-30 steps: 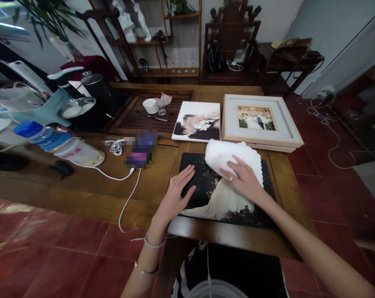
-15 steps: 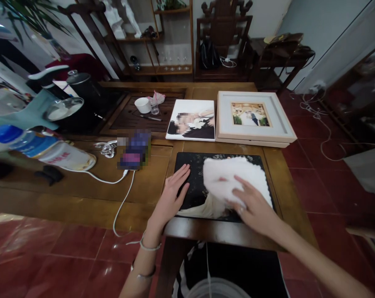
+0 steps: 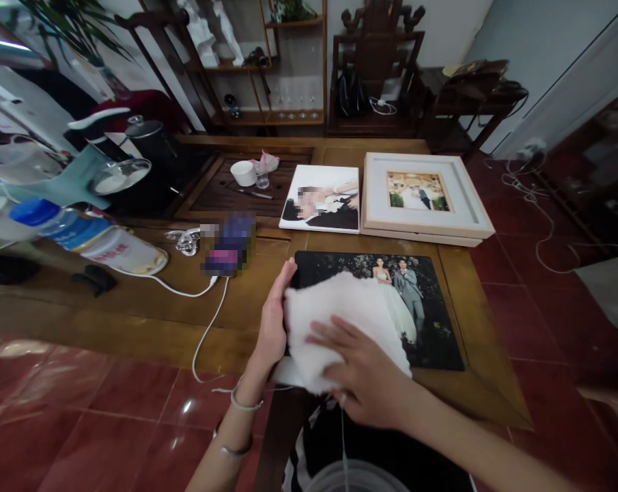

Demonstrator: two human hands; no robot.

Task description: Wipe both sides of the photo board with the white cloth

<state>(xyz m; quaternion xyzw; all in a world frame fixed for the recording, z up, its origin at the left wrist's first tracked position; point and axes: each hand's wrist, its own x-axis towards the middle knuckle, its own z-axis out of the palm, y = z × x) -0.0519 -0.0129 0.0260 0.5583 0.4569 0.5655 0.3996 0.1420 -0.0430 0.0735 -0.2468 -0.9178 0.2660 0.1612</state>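
Observation:
A dark photo panel [image 3: 442, 301] showing a couple in wedding clothes lies flat near the table's front edge. Over its left part is spread a white cloth [image 3: 309, 307], which also hangs past the panel's front edge. My right hand [image 3: 360, 369] presses on the cloth, fingers bent and partly spread. Along the panel's left edge rests my left hand [image 3: 275, 321], its fingers stretched out and its thumb side partly hidden by the cloth.
Behind the panel lie a white photo board [image 3: 321, 198] and stacked framed photos [image 3: 426, 195]. To the left are a phone [image 3: 231, 242] with a white cable, a tipped plastic bottle [image 3: 93, 239], a white cup [image 3: 243, 173] and a black kettle [image 3: 149, 140].
My right hand has swept the cloth left and towards me, uncovering the couple on the panel. My left hand has shifted from the panel's surface to its left edge.

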